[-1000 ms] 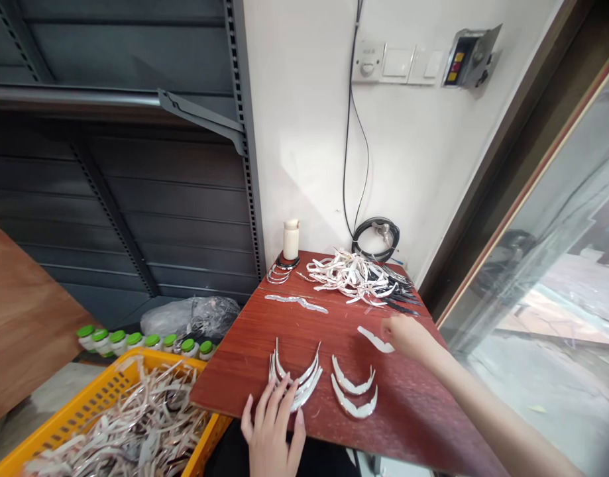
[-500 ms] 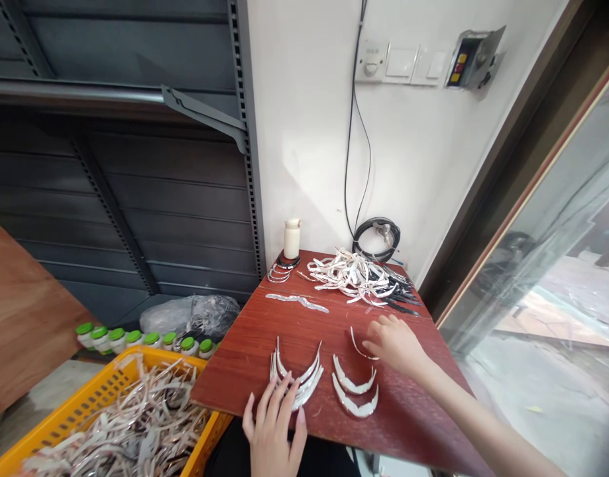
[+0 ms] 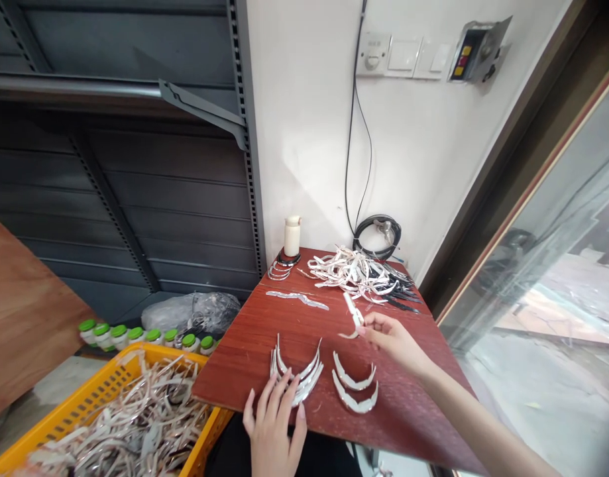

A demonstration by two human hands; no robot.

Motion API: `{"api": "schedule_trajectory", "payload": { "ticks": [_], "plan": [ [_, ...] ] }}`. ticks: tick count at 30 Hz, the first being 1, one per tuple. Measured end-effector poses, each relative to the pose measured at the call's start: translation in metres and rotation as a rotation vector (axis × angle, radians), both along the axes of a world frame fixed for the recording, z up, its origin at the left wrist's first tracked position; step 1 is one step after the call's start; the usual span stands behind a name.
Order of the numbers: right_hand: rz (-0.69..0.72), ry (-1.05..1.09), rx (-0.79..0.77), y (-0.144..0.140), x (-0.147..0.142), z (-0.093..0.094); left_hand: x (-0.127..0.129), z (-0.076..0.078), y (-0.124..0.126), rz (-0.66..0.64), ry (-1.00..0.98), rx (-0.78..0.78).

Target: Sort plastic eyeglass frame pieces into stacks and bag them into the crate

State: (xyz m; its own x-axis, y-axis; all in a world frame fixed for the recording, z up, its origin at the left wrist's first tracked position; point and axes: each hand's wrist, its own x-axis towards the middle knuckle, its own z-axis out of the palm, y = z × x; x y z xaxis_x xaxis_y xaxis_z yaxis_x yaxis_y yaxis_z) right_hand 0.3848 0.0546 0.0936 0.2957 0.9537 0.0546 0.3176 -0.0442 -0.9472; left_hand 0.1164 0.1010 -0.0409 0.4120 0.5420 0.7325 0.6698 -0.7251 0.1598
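Sorting step by the look of it: right hand (image 3: 391, 338) fingers pinch one white curved strip (image 3: 352, 315) just above the worktop (image 3: 413, 404), mid-frame. Left hand (image 3: 274, 424) lies flat, fingers loose, touching the stacked curved strips (image 3: 297, 374). Next it likely needs lining up beside the pair of strips (image 3: 354, 391).

"How did the left hand (image 3: 274, 427) lie?"
"Flat, palm down, fingers spread forward."
"And the right hand (image 3: 391, 338)?"
"Its arm stretched out, fingertips pinched together, raised a little."
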Motion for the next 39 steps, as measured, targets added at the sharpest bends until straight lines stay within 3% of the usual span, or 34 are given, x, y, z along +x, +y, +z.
{"api": "schedule_trajectory", "payload": {
  "ticks": [2,4,8,11,14,17,23,28,30,33,35,39],
  "plan": [
    [0.022,0.162,-0.059,-0.001,0.004,-0.012,0.0,0.0,0.0,0.001,-0.003,0.003],
    [0.054,0.168,-0.104,-0.003,0.01,-0.029,0.001,0.0,0.0,-0.003,-0.007,0.011],
    [0.004,-0.266,-0.178,-0.015,0.02,-0.054,0.0,0.0,0.001,-0.002,0.003,0.02],
    [-0.122,-0.654,-0.122,-0.026,0.023,-0.05,0.0,-0.001,0.001,0.002,-0.004,0.012],
    [-0.16,-0.808,-0.022,-0.028,0.025,-0.04,0.001,-0.001,0.001,-0.005,-0.015,0.004],
    [-0.122,-0.856,0.052,-0.019,0.029,-0.038,0.003,-0.002,-0.001,-0.005,-0.054,-0.024],
    [0.129,-0.793,-0.078,-0.008,0.01,-0.045,0.006,-0.006,-0.001,0.002,-0.094,-0.038],
    [0.233,-0.734,-0.125,-0.014,-0.002,-0.031,0.005,-0.01,0.003,0.002,-0.109,-0.014],
    [0.11,-0.766,-0.12,-0.006,0.014,-0.023,0.006,-0.01,0.003,0.003,-0.111,-0.008],
    [-0.248,-0.831,-0.13,0.019,0.053,-0.017,0.006,-0.011,0.003,0.011,-0.114,-0.005],
    [-0.414,-0.827,-0.148,0.039,0.078,-0.018,0.007,-0.011,0.003,0.014,-0.115,-0.004],
    [-0.515,-0.801,-0.134,0.071,0.098,-0.032,0.007,-0.012,0.004,0.018,-0.118,0.001]
  ]
}}
